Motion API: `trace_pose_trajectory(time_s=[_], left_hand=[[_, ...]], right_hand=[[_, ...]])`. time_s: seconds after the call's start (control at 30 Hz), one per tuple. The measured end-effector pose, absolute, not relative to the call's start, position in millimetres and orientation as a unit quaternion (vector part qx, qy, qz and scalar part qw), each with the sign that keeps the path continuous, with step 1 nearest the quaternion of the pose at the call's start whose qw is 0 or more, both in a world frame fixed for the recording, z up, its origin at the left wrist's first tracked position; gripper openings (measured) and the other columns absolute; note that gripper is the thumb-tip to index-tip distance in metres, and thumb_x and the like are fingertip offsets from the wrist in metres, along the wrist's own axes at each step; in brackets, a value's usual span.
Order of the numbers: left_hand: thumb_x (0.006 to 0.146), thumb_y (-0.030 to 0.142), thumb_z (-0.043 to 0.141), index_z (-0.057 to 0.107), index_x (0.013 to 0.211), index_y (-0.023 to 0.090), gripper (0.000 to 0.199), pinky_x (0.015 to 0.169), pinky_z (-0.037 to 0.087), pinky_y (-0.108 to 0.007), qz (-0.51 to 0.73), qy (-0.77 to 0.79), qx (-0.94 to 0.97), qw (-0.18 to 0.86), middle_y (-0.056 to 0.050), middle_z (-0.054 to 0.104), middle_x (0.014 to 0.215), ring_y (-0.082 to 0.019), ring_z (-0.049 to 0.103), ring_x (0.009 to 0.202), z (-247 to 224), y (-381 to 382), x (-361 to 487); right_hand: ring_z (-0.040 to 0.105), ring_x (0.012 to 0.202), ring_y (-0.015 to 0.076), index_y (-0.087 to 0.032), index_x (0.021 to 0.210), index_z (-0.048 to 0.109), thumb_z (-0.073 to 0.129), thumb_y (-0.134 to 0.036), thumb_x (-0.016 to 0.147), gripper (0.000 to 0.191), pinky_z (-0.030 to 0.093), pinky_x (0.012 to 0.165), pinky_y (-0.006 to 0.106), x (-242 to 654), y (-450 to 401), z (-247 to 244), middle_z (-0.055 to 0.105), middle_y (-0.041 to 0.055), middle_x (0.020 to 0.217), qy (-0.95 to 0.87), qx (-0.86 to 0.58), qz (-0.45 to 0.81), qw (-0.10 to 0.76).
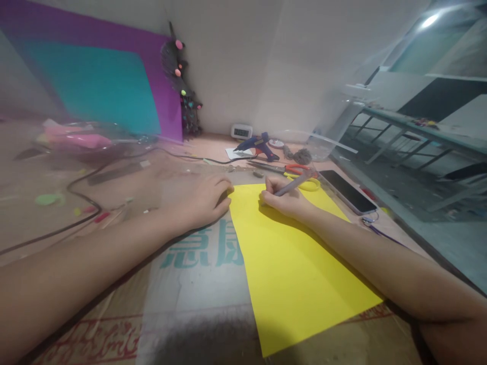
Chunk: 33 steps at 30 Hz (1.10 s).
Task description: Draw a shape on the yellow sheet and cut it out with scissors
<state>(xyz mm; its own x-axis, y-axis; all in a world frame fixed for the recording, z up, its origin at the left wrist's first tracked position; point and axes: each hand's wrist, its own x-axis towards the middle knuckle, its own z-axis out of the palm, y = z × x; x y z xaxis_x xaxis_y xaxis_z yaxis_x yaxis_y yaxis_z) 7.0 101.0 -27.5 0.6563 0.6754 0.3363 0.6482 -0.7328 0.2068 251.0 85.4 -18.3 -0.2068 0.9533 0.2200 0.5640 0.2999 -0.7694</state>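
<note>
A yellow sheet of paper (292,274) lies at a slant on a printed cardboard surface (198,294). My right hand (287,198) rests on the sheet's upper part, its fingers closed around a grey pen (292,184). The pen leans up to the right, and its tip is hidden by the fingers. At the sheet's upper left edge, my left hand (209,200) lies on the surface with thumb and fingers apart, fingertips touching the paper. It holds nothing that I can see. Just beyond the sheet are orange-handled scissors (294,169) and yellow-handled scissors (310,183).
A blue glue gun (262,146) with a black cord (178,156) lies behind, near a small digital clock (241,132). To the right is a phone (348,191) near the table edge. A plastic bag with pink material (85,138) sits left, before a purple and teal board (102,86).
</note>
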Motion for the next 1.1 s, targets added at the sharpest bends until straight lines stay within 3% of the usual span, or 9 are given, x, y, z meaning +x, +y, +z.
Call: trace_pose_trajectory(time_s=[0.53,0.87,1.0,1.1], left_hand=[[0.09,0.026,0.048,0.063,0.108,0.014,0.026,0.103,0.045,-0.05,0.21,0.362,0.907,0.04,-0.015,0.065,0.118,-0.031,0.057,0.116,-24.9,100.3,7.7],[0.093,0.027,0.048,0.063,0.11,0.013,0.026,0.103,0.045,-0.048,0.229,0.352,0.907,0.019,-0.015,0.063,0.121,-0.03,0.056,0.117,-27.6,100.7,5.4],[0.099,0.036,0.047,0.065,0.109,0.016,0.029,0.105,0.041,-0.049,0.288,0.291,0.911,-0.05,-0.014,0.063,0.123,-0.03,0.053,0.118,-20.5,94.0,6.4],[0.099,0.041,0.048,0.068,0.099,0.017,0.031,0.099,0.042,-0.047,0.299,0.25,0.919,-0.057,-0.011,0.065,0.109,-0.027,0.055,0.106,-14.8,85.3,9.9]], right_hand=[[0.036,0.052,0.0097,-0.023,0.061,0.035,0.059,-0.026,0.075,0.028,0.027,0.051,0.024,243.6,72.7,-16.1,0.038,-0.0069,0.053,-0.737,-0.496,0.316,0.332],[0.036,0.045,0.0078,-0.023,0.067,0.04,0.067,-0.046,0.082,0.039,0.028,0.047,0.023,246.3,77.7,-2.7,0.04,-0.0094,0.05,-0.641,-0.509,0.354,0.453],[0.049,0.054,0.0095,-0.02,0.074,0.051,0.073,-0.042,0.078,0.031,0.036,0.051,0.023,238.3,70.3,4.7,0.056,-0.0051,0.063,-0.675,-0.479,0.387,0.407],[0.055,0.058,0.0113,-0.02,0.084,0.059,0.077,-0.041,0.074,0.03,0.04,0.051,0.023,227.8,59.5,8.9,0.063,-0.0018,0.072,-0.672,-0.462,0.471,0.335]])
